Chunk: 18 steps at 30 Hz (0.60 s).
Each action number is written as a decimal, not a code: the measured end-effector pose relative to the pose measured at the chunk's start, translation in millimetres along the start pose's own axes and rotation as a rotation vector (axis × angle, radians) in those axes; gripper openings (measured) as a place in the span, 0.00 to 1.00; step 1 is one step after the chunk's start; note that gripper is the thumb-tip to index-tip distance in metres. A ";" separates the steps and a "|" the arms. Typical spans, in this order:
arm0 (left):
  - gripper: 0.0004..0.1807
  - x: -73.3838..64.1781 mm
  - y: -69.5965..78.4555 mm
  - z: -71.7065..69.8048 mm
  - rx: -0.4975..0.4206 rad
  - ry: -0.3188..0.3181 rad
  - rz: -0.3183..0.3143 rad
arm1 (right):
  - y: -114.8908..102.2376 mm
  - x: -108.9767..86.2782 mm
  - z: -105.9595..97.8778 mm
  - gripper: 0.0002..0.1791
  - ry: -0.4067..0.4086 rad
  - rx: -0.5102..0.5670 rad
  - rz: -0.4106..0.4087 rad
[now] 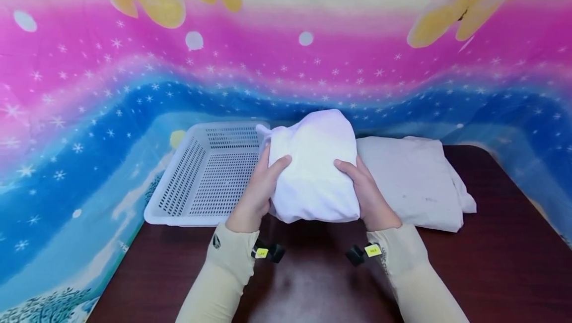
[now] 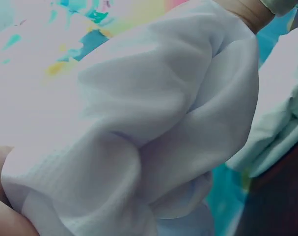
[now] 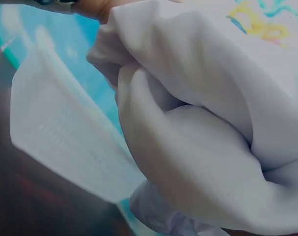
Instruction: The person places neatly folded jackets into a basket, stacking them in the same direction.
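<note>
A folded white cloth [image 1: 313,164] is held up in front of me, bulging at the top and with soft folds along its lower edge. My left hand [image 1: 263,184] grips its left side, thumb on the near face and fingers behind. On the opposite side my right hand [image 1: 364,186] holds it the same way, with the other fingers mostly hidden. Both wrist views look at the cloth [image 2: 153,103] from underneath, where loose layers overlap. A patch of turquoise and yellow print [image 3: 261,24] shows on its far face in the right wrist view.
A white perforated plastic basket [image 1: 154,209] stands on the left of the dark wooden table [image 1: 500,243]. To the right lies a stack of folded off-white cloth [image 1: 406,184], its edge hanging loosely. A colourful snowflake-patterned backdrop [image 1: 268,65] rises behind the table and round its sides.
</note>
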<state>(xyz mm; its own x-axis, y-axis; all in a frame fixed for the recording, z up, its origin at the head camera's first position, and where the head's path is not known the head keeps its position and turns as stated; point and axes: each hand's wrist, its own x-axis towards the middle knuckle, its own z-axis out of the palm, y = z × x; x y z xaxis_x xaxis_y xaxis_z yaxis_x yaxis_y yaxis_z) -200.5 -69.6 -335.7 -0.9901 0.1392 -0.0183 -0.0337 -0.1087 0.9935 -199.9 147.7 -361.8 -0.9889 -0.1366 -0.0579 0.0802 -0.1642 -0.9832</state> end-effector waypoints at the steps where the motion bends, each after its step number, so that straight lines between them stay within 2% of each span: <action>1: 0.37 -1.1 5.8 -3.4 0.009 -0.015 0.012 | -2.8 0.4 3.6 0.39 0.001 0.002 -0.008; 9: 0.35 -1.8 43.0 -40.2 0.074 -0.105 0.141 | -20.1 9.2 38.6 0.35 -0.047 0.081 -0.125; 13: 0.35 -1.1 53.8 -64.5 0.111 -0.108 0.154 | -23.1 17.8 60.3 0.33 -0.101 0.134 -0.164; 18: 0.35 2.5 57.6 -95.9 0.149 -0.109 0.163 | -18.8 31.9 86.1 0.32 -0.135 0.196 -0.183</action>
<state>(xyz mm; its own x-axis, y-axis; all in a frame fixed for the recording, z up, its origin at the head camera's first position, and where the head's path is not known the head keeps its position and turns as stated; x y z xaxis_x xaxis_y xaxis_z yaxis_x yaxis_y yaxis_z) -218.0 -169.9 -289.3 -0.9599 0.2384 0.1478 0.1539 0.0070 0.9881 -222.2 62.3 -330.2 -0.9647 -0.2136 0.1538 -0.0624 -0.3820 -0.9221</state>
